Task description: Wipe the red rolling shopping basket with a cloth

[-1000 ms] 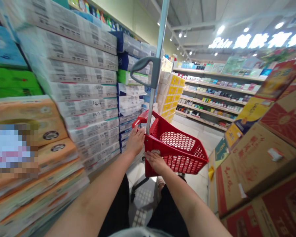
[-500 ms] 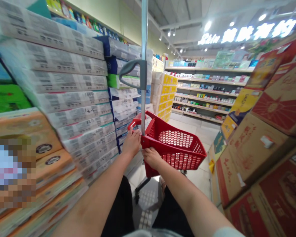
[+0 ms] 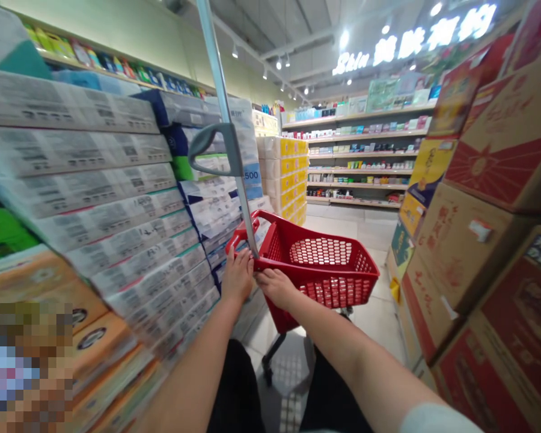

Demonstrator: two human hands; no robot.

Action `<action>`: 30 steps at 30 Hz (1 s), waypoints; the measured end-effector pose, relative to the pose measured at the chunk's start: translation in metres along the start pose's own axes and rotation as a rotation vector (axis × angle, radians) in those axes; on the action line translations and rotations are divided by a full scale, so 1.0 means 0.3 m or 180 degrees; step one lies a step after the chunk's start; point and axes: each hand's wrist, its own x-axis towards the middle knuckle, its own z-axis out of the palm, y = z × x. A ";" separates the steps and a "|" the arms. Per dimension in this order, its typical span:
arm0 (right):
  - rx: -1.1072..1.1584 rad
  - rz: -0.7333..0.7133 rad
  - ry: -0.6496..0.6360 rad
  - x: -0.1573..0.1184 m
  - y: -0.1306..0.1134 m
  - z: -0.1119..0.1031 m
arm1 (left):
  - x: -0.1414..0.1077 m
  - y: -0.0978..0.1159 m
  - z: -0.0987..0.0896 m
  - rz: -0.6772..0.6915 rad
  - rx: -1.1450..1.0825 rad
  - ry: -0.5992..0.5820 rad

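Note:
A red plastic shopping cart [image 3: 318, 273] with hexagon-holed sides stands before me on black casters, angled toward the right. My left hand [image 3: 238, 275] has its fingers over the cart's near end, beside the red push handle. Close to it, my right hand [image 3: 277, 287] is curled over the cart's near side rim, knuckles up. From the corner between them rises a tilted metal pole [image 3: 219, 78] bearing a grey loop grip [image 3: 232, 150], which neither hand touches. My fingertips are partly hidden behind the red plastic.
Wrapped paper packs [image 3: 117, 204] are stacked high on the left, with orange packs [image 3: 94, 325] nearer. Yellow-sided packs [image 3: 293, 174] stand ahead. Cardboard cartons [image 3: 469, 246] line the right. Stocked shelves [image 3: 360, 153] cross the far end of the tiled floor [image 3: 365, 228].
My view has turned and tilted; the pole leans further left in it, and the shelves and sign have shifted left. Both hands keep their places on the cart.

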 end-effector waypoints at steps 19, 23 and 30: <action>-0.0276 -0.0192 -0.0177 -0.049 -0.012 0.017 | -0.006 0.005 0.007 0.0075 0.0088 0.0076; -0.0358 0.0033 0.0038 -0.016 0.000 -0.016 | -0.004 0.001 0.013 0.0087 0.0041 0.0031; -0.0288 -0.0262 0.0015 -0.029 0.002 -0.045 | -0.021 0.026 0.000 -0.0176 0.0039 0.0058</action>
